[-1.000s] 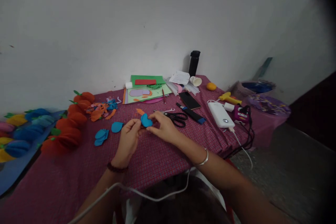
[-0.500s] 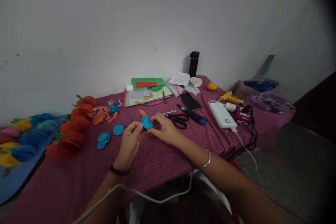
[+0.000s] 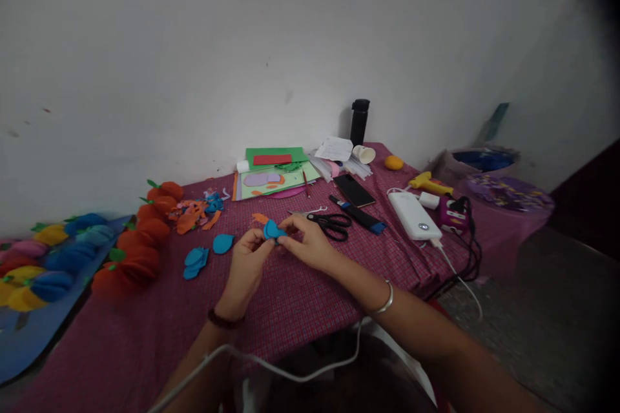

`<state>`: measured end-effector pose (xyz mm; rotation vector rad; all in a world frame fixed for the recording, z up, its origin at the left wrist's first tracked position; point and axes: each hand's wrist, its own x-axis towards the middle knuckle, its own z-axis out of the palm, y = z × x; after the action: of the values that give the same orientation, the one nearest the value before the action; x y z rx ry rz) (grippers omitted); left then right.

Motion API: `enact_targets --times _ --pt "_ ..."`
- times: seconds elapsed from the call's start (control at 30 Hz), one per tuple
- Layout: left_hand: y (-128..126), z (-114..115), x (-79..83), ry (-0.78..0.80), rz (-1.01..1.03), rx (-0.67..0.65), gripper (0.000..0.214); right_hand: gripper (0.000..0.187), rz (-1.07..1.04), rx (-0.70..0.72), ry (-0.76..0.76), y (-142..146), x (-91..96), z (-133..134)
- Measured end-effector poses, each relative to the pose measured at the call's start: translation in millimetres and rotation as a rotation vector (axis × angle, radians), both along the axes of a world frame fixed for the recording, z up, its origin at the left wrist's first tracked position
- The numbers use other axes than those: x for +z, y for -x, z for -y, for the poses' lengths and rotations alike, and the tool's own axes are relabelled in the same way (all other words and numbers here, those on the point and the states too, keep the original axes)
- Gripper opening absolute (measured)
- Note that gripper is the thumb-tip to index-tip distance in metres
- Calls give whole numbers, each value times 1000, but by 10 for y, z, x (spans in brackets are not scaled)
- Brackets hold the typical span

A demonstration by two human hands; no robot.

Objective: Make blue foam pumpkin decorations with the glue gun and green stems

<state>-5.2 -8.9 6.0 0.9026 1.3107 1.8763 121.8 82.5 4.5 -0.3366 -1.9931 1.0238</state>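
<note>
Both my hands pinch a small blue foam or paper cutout (image 3: 272, 230) above the checked tablecloth. My left hand (image 3: 249, 261) is closed on its left and lower edge. My right hand (image 3: 306, 242) has thumb and fingers closed on its right side. The piece looks folded or layered; I cannot tell which. Left of my left hand lies a single blue drop-shaped cutout (image 3: 223, 244), with a small stack of blue cutouts (image 3: 196, 262) beside it. Black-handled scissors (image 3: 333, 226) lie just beyond my right hand. An orange scrap (image 3: 259, 217) is behind the held piece.
Orange pumpkin-shaped crafts (image 3: 138, 251) line the left side, near colourful scraps (image 3: 196, 213). Coloured sheets (image 3: 271, 177) lie at the back. On the right are a phone (image 3: 354, 190), a white power bank (image 3: 414, 215) with cables, a yellow glue gun (image 3: 430, 184) and a black bottle (image 3: 359, 122).
The blue piece has turned between my fingers and now looks more folded or overlapped. My left thumb has shifted along its lower edge. The whole view has shifted slightly.
</note>
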Motion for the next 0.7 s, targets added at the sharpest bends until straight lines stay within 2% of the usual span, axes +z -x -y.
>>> enact_targets --times 0.07,0.17,0.27,0.5,0.7 --pt "-12 -6 13 -8 16 15 19 7 -14 -32 11 -4 5 -8" --pt "-15 -17 12 -16 36 35 20 12 -3 -66 14 -12 10 -14" --pt "-2 -20 -11 -8 14 42 19 9 25 -44 -4 -20 4 -8" --pt "5 -7 -8 -13 -23 41 21 19 59 -7 -147 -30 -10 -8" --pt "7 -7 -13 -13 4 19 23 14 32 31 -59 -11 -24 -39"
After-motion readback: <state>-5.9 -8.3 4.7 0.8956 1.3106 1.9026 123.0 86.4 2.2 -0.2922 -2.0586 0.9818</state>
